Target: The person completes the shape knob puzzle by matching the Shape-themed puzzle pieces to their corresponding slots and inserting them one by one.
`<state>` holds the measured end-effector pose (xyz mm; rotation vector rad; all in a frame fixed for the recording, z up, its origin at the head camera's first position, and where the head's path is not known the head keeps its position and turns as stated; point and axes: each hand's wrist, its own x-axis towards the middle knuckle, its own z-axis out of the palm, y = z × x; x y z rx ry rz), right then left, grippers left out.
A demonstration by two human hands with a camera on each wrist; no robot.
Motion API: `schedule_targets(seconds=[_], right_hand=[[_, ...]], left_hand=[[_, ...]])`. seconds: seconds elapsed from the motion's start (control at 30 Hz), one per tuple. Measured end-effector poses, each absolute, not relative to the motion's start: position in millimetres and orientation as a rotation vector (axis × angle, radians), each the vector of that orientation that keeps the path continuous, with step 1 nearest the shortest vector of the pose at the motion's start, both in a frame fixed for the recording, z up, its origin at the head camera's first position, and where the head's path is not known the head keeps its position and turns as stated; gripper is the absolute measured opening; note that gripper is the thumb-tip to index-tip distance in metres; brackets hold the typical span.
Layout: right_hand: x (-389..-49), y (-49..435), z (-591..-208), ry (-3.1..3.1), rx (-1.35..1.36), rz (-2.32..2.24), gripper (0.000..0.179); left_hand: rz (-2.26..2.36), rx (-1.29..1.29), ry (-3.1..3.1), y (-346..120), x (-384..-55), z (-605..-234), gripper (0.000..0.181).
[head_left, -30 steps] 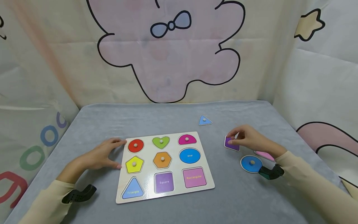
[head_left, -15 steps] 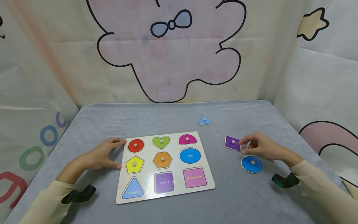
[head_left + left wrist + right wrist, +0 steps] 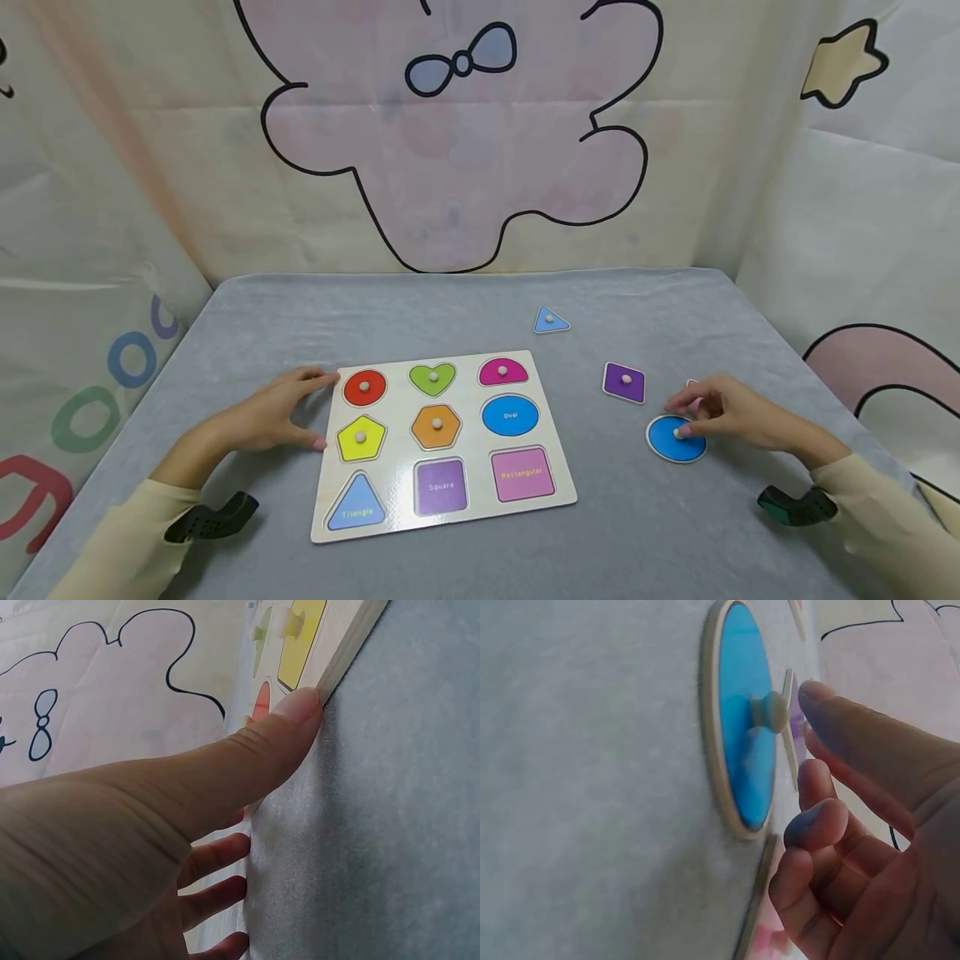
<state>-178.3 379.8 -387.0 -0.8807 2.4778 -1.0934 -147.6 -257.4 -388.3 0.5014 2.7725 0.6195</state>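
A wooden shape puzzle board lies on the grey cloth. At its left edge rests my left hand, fingers spread and relaxed, thumb touching the edge beside the yellow pentagon. My right hand hovers at the blue oval piece, which lies flat with a round wooden knob on top. In the right wrist view, thumb and forefinger stand just short of that knob, and the other fingers are loosely bent. Partly hidden behind this hand is a pink piece.
A purple square piece lies right of the board, and a blue triangle piece farther back. Red circle, green heart, magenta half-circle and orange hexagon sit in the board. A printed curtain hangs behind.
My right hand has let go of the purple square and moved right and toward me, to the blue oval. The square stays where it lay. My left hand keeps its place at the board.
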Motion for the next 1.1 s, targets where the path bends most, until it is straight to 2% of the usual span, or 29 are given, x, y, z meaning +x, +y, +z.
schedule_targets(seconds=[0.4, 1.1], right_hand=[[-174, 391, -399, 2.427, -0.960, -1.141, 0.018], [-172, 386, -402, 2.434, -0.942, -1.149, 0.013]], left_hand=[[0.618, 0.505, 2.777, -258, -148, -387, 0.103], [0.625, 0.504, 2.780, -259, -147, -391, 0.103]])
